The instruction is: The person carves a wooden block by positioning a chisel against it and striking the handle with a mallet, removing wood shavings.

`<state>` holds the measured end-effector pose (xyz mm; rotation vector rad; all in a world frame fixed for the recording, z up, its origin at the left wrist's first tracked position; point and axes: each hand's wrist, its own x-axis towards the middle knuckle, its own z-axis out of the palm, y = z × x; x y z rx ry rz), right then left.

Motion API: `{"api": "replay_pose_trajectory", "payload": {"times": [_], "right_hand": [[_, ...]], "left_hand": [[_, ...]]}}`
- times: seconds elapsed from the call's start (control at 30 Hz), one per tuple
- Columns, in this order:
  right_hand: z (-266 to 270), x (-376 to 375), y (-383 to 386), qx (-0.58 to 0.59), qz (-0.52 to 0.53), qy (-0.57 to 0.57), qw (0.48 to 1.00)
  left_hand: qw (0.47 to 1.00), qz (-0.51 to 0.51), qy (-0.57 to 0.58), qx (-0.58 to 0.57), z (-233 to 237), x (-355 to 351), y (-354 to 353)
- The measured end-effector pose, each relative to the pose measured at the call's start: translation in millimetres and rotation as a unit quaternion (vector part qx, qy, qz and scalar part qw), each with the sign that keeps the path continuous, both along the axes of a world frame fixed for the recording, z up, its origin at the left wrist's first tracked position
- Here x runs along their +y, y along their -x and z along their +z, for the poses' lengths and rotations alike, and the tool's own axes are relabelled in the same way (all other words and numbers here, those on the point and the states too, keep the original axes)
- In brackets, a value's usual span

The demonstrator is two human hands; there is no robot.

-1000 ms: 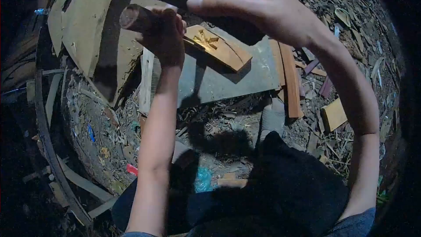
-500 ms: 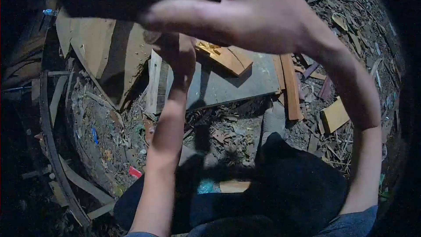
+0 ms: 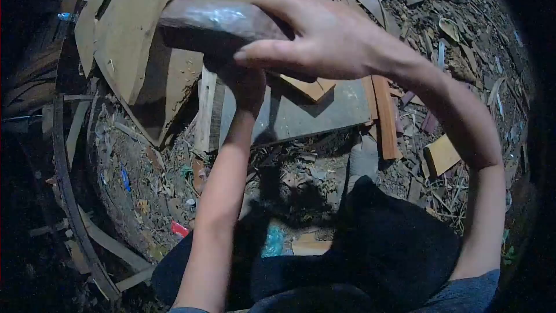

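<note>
My right hand (image 3: pixel 321 37) is closed round one end of a thick, dark block (image 3: pixel 217 20) with a rounded, shiny top. The block hangs over the work spot, its free end to the left. Under it, my left hand (image 3: pixel 246 87) is wrapped round something that the block covers. Just beyond the left hand, an orange-brown wood piece (image 3: pixel 315 90) lies on a grey board (image 3: pixel 313 117); its carved part is mostly hidden now.
Large pale wooden slabs (image 3: pixel 130 52) lean at the upper left. A reddish wood strip (image 3: pixel 385 119) and a yellowish offcut (image 3: pixel 443 155) lie right of the board. Wood chips and scraps cover the ground (image 3: pixel 313 182). A foot (image 3: pixel 363 159) touches the board's near edge.
My right hand has brought the block down and away from the camera, over my left hand. The left hand has shifted slightly right and now hides more of the carved piece.
</note>
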<state>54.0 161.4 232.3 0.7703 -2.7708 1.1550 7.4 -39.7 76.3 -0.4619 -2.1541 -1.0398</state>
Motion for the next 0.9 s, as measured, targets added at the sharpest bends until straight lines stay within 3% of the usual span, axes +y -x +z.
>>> {"api": "replay_pose_trajectory", "payload": {"times": [0.03, 0.07, 0.1, 0.17, 0.2, 0.23, 0.3, 0.4, 0.7, 0.9], "right_hand": [[-4.7, 3.1, 1.2, 0.001, 0.001, -0.002, 1.000], [-13.7, 6.0, 2.9, -0.012, 0.005, 0.044, 0.999], [-22.9, 9.3, 6.3, -0.023, 0.007, 0.089, 0.996], [-45.7, 16.0, 15.7, -0.072, 0.008, 0.213, 0.974], [-42.5, 21.5, 12.8, -0.128, -0.014, 0.202, 0.971], [-38.6, 27.2, 10.4, -0.183, -0.037, 0.190, 0.964], [-63.9, 33.0, 19.2, -0.170, -0.043, 0.207, 0.962], [-79.1, 37.1, 20.7, -0.150, -0.053, 0.218, 0.963], [-89.3, 39.9, 21.1, -0.153, -0.046, 0.196, 0.967], [-92.6, 37.1, 20.6, -0.136, -0.040, 0.199, 0.970]], "left_hand": [[0.998, -0.030, -0.052, -0.036, 10.3, 3.4, -7.1], [0.990, -0.012, -0.134, 0.034, -5.3, 0.3, 1.5], [0.861, -0.238, -0.432, -0.124, -14.7, -26.2, 27.0], [0.885, -0.181, -0.400, -0.156, 43.9, 0.6, -3.7], [0.904, -0.087, -0.400, -0.125, 47.4, -3.4, 5.5], [0.904, -0.088, -0.400, -0.127, 54.0, -2.4, 5.3], [0.855, -0.196, -0.463, -0.125, 74.3, 4.5, 0.5], [0.882, -0.177, -0.425, -0.098, 90.3, 7.8, 1.6], [0.886, -0.148, -0.423, -0.117, 73.8, 11.3, 2.1], [0.907, -0.148, -0.361, -0.160, 69.0, 14.6, 0.2]]}}
